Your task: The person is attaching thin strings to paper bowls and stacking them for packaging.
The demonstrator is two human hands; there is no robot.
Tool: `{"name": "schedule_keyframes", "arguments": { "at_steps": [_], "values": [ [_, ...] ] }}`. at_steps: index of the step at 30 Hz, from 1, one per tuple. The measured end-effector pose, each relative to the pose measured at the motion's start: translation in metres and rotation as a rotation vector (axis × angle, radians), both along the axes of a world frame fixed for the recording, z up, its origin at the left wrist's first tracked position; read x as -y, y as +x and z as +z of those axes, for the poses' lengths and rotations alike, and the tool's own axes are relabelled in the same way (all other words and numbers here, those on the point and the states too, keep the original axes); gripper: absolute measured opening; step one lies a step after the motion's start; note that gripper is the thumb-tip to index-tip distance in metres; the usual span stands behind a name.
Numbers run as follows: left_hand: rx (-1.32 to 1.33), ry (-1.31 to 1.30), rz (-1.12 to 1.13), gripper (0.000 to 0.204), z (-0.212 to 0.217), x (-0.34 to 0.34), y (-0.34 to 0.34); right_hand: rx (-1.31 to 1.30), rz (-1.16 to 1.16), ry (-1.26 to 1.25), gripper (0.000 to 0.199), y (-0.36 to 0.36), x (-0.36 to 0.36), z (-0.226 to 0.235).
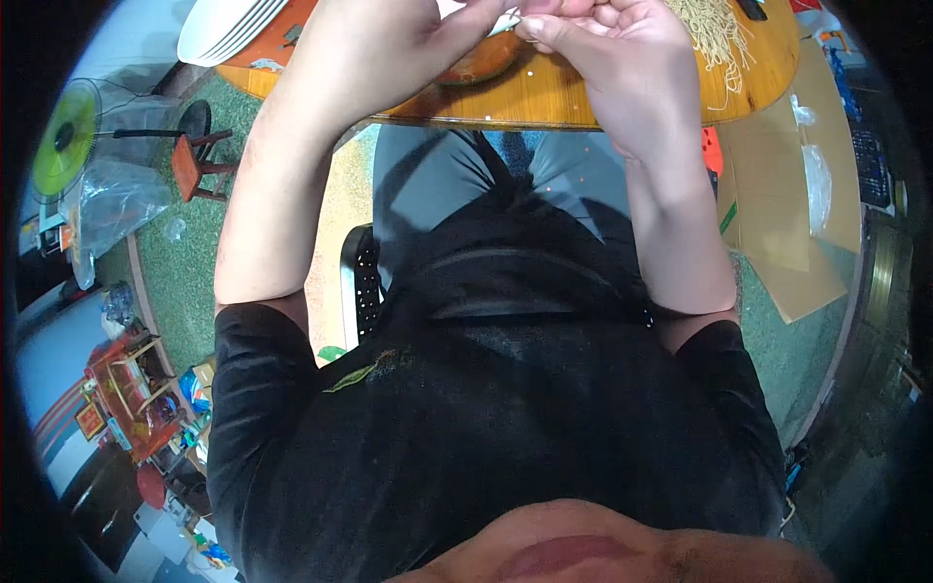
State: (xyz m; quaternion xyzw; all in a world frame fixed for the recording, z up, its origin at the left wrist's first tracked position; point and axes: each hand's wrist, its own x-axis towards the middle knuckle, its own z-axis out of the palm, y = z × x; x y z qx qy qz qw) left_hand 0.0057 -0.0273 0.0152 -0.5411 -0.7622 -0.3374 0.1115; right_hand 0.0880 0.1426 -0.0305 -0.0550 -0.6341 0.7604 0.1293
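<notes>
At the top edge, above the wooden surface (544,97): small white item (509,23), likely light and thin. Your left hand (389,49) and right hand (622,49) both pinch it; hold its edges.

I see 1 small white piece (507,23) pinched between both hands at the top edge, just above an orange-brown bowl (481,60).

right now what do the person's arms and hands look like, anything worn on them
Both forearms are bare. Short black sleeves of a t-shirt end above the elbows. The left hand and right hand show no gloves; no watch or bracelet is visible on either wrist.
</notes>
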Motion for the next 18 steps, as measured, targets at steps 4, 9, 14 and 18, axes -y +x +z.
{"name": "schedule_keyframes", "arguments": {
  "at_steps": [4, 9, 14, 18],
  "values": [
    [0.162, 0.236, -0.199, 0.016, 0.001, -0.001, 0.003, -0.063, -0.006, -0.049, 0.018, 0.001, 0.004, -0.006],
    [0.011, 0.019, -0.075, 0.016, 0.003, 0.0, 0.003, -0.126, -0.045, -0.051, 0.018, 0.001, 0.009, -0.013],
    [0.116, 0.131, -0.174, 0.017, 0.003, 0.0, 0.0, -0.113, -0.06, 0.026, 0.016, 0.005, 0.012, -0.008],
    [0.059, 0.014, -0.091, 0.021, 0.005, -0.006, 0.006, -0.639, 0.143, -0.287, 0.019, -0.007, 0.009, -0.026]
  ]
}}
